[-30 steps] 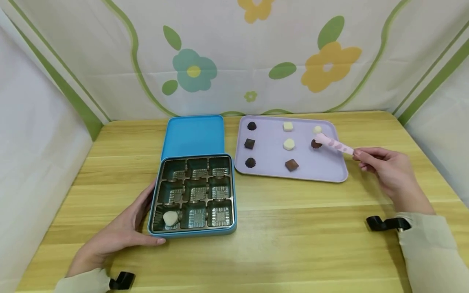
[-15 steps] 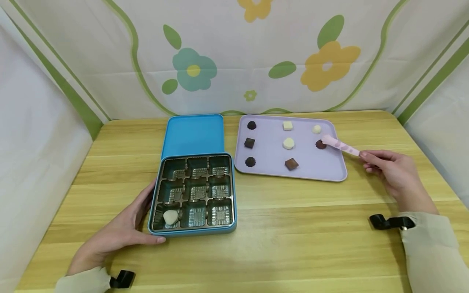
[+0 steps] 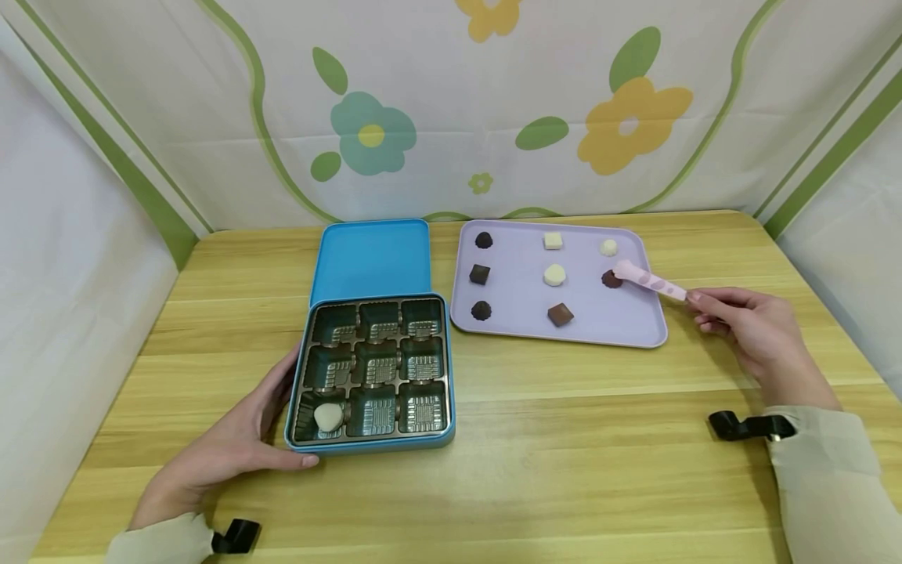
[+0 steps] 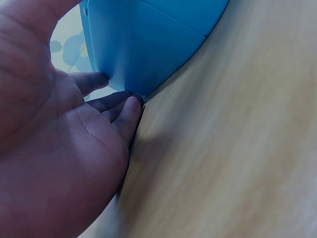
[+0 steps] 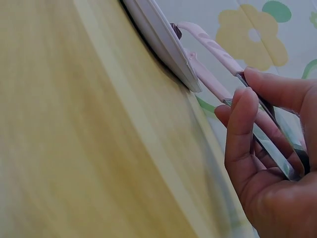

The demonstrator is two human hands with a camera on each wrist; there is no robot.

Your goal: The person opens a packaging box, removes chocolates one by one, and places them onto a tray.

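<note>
My left hand (image 3: pixel 239 446) rests against the blue tin (image 3: pixel 373 450), its thumb along the front wall and its fingers at the left side. In the left wrist view, fingertips touch the tin wall (image 4: pixel 143 44). One cream-coloured chocolate (image 3: pixel 328 417) lies in the near-left compartment. My right hand (image 3: pixel 757 333) holds pink-tipped tongs (image 3: pixel 655 283), thumb on one arm and fingers on the other. In the right wrist view the tong arms (image 5: pixel 210 44) stand apart. Over the tray, their tip is at a brown chocolate (image 3: pixel 610 279), partly covering it; whether they grip it I cannot tell.
The lilac tray (image 3: pixel 521 325) also bears several dark, brown and white chocolates, among them a white one (image 3: pixel 608 247) just behind the tongs. A blue lid (image 3: pixel 373 258) lies behind the tin. A flowered cloth (image 3: pixel 451 141) hangs behind the wooden table (image 3: pixel 564 470).
The tongs' tip and the brown chocolate shifted right, then slightly back left. My left hand and the tin have stayed put.
</note>
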